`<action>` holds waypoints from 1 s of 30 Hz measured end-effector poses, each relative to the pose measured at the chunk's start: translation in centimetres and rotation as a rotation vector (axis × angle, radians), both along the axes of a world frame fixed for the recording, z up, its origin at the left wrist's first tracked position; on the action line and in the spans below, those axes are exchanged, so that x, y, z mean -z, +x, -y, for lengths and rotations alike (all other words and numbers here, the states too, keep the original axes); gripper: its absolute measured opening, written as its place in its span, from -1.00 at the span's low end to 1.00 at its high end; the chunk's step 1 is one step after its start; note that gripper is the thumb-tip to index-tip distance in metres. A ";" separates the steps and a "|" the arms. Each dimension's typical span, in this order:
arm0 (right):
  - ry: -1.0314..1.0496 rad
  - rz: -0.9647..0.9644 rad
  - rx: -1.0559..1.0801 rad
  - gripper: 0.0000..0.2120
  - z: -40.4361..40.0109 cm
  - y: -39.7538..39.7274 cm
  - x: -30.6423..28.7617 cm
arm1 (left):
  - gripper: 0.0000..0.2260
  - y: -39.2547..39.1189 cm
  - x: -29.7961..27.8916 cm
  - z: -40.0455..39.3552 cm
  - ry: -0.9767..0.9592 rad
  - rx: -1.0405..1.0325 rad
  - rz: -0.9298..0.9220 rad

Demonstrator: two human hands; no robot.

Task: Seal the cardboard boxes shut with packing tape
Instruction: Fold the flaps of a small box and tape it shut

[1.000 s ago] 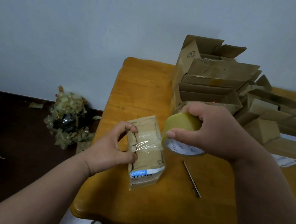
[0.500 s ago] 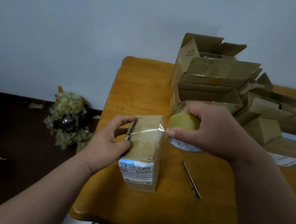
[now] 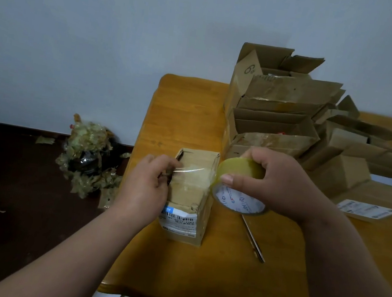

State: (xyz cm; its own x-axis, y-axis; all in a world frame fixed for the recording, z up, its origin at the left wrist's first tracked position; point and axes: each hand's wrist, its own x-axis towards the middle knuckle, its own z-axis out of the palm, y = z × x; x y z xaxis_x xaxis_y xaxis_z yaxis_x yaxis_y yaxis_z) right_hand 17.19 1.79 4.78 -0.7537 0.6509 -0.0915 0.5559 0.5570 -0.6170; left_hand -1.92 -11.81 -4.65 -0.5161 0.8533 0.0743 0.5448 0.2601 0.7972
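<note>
The small cardboard box [image 3: 190,192] stands on the wooden counter [image 3: 190,107] near its left edge, its top face up and a printed label [image 3: 178,221] wrapped over the near end. It looks light and a bit crushed, its walls soft and dented, so it would likely slide or buckle under a hard pull; holding it by the left upper edge, as is done here, seems the sensible place. The left hand [image 3: 146,186] has its fingers curled at that edge, pinching the free end of the clear tape [image 3: 190,171] down against the cardboard. The right hand [image 3: 277,184] grips the tape roll [image 3: 238,186] just beside the box's right edge, thumb across the outer face, so the strip spans the top flaps. The tape is thin, glossy and sticky, apt to crease or cling to itself unless kept taut, and the roll is stiff and easy to grasp around its rim. Compared with half a second before, the box sits in much the same upright pose, the left hand has shifted further onto the top edge, and the roll has tilted so its printed core faces the camera. A slim metal tool [image 3: 252,240] lies on the counter to the right, and open boxes [image 3: 277,109] are stacked behind
</note>
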 end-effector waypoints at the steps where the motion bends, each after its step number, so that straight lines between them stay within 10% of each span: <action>1: -0.011 -0.002 0.009 -0.47 0.0 0.1 0.2 | -0.60 0.1 0.0 0.0 -0.009 -0.003 -0.014; 8: -0.077 0.009 0.068 -0.42 0.1 0.7 1.0 | -0.65 0.6 -0.3 -0.1 -0.019 -0.026 0.105; 18: -0.155 0.016 0.122 -0.50 -0.1 2.0 1.8 | -0.64 0.4 -1.4 0.4 -0.035 0.099 0.796; 25: -0.171 0.005 0.122 -0.46 0.0 2.6 2.4 | -0.53 1.2 -1.0 -0.6 -0.048 -0.110 0.752; 30: -0.184 -0.009 0.123 -0.53 0.2 3.0 3.0 | -0.94 1.2 -1.4 -1.3 -0.154 -0.160 0.625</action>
State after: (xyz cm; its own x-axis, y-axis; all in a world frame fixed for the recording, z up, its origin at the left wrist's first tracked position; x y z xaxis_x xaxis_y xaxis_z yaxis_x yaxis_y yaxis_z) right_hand 20.15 1.56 1.76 -0.6707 0.7111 -0.2110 0.6071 0.3628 -0.7070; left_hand -0.76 -10.54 -3.20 -0.5440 0.7393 -0.3969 -0.0634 0.4355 0.8980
